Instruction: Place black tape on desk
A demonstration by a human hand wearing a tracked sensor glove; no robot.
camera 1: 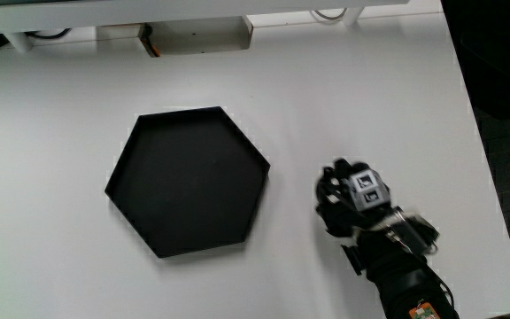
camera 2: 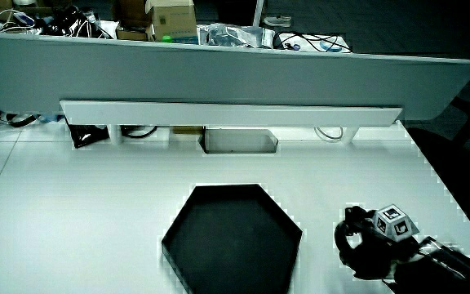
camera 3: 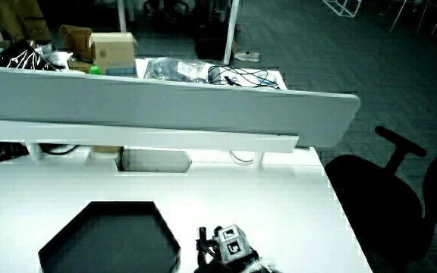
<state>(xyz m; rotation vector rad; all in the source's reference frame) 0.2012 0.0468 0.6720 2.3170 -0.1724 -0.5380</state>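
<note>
The gloved hand [camera 1: 354,206] rests low on the white desk beside the black hexagonal tray [camera 1: 181,112], with its patterned cube facing up. Its fingers curl around a black tape roll [camera 2: 341,241], whose ring shows under the fingertips on the side nearest the tray. The roll sits at or just above the desk surface; I cannot tell whether it touches. The forearm runs toward the person. In both side views the hand [camera 2: 378,242] [camera 3: 230,250] stays next to the tray [camera 2: 227,189] [camera 3: 120,205]. Nothing lies in the tray.
A low grey partition [camera 2: 219,73] with a white shelf [camera 2: 227,113] closes off the desk, and a small grey box [camera 2: 239,140] sits under the shelf. A dark office chair [camera 3: 389,197] stands past the desk's edge nearest the hand.
</note>
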